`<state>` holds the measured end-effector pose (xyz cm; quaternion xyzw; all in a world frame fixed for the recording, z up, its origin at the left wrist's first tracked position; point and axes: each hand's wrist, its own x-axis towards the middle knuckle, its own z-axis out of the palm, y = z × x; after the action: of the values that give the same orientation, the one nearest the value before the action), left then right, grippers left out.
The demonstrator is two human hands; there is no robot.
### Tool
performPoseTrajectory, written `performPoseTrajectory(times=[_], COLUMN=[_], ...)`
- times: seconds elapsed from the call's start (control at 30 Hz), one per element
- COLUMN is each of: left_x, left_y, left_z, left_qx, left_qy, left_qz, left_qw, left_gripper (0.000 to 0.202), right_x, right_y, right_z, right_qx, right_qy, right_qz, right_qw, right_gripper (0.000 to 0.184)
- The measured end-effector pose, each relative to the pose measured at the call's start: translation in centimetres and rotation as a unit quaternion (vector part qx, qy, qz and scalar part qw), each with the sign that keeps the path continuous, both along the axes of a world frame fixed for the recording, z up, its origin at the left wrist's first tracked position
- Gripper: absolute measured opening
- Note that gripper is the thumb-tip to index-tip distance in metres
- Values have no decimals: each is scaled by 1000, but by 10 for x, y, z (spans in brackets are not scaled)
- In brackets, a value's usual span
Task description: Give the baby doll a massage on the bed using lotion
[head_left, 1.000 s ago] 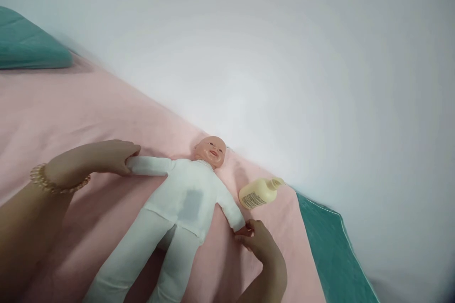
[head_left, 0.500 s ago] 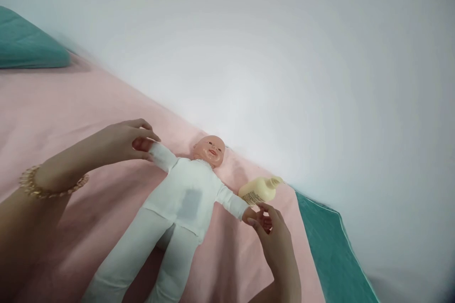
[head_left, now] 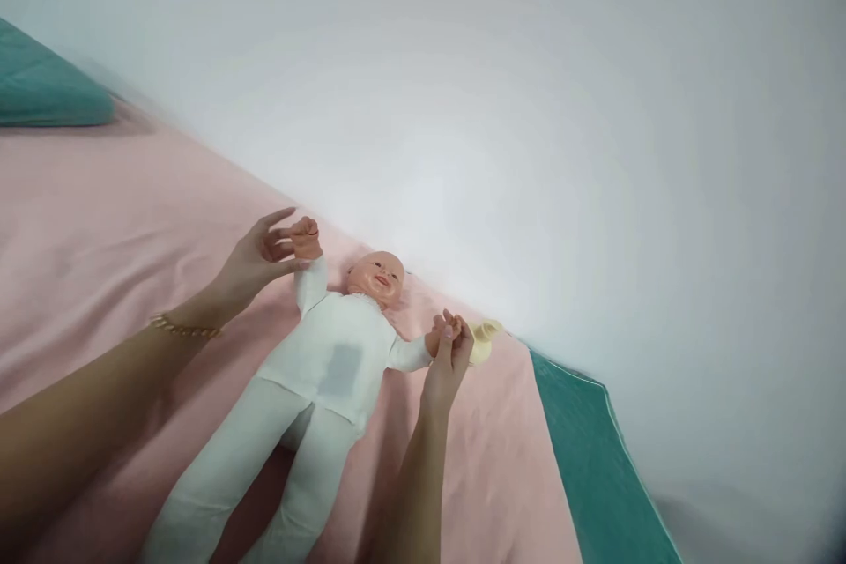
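Observation:
A baby doll (head_left: 330, 361) in a white suit lies face up on a pink sheet (head_left: 106, 220), its head near the white wall. My left hand (head_left: 261, 257) pinches the doll's small hand and holds that arm raised beside the head. A gold bracelet (head_left: 183, 330) circles my left wrist. My right hand (head_left: 451, 352) is closed round the doll's other hand, lifting it off the sheet. Just behind my right hand lies a cream lotion bottle (head_left: 486, 340), mostly hidden.
A teal pillow (head_left: 46, 92) lies at the far left on the sheet. Teal bedding (head_left: 595, 467) shows past the sheet's right edge. The white wall (head_left: 529, 106) runs close behind the doll's head.
Both of the doll's arms, spread flat a second ago, have been lifted up toward its head by my hands. My right hand now covers most of the bottle.

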<state>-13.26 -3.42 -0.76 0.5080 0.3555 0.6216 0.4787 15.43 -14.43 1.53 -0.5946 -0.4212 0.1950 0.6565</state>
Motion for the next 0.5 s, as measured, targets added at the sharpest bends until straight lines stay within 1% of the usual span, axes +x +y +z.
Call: performPoseTrajectory(times=[0.07, 0.13, 0.17, 0.23, 0.3, 0.4, 0.5], left_x=[12, 22, 27, 36, 42, 49, 52], left_y=[4, 8, 10, 14, 20, 29, 41], left_z=[-2, -1, -1, -2, -7, -17, -29], left_qx=[-26, -49, -63, -96, -122, -167, -203], left_qy=[-51, -83, -92, -102, -97, -56, -12], left_qz=[-25, -51, -61, -69, -63, -65, -71], left_qw=[998, 994, 992, 988, 986, 982, 977], left_gripper=[79, 61, 56, 54, 56, 55, 56], right_x=[5, 11, 14, 18, 22, 27, 34], right_y=[12, 27, 34, 49, 62, 78, 86], right_z=[-7, -12, -14, -19, -25, -35, -45], right_qx=[-1, -28, -45, -71, -94, -147, -199], right_qy=[15, 25, 26, 23, 18, 5, -24], right_qz=[15, 17, 16, 20, 31, 32, 11], right_qw=[1000, 999, 999, 997, 995, 989, 980], right_gripper=[51, 55, 57, 60, 61, 60, 51])
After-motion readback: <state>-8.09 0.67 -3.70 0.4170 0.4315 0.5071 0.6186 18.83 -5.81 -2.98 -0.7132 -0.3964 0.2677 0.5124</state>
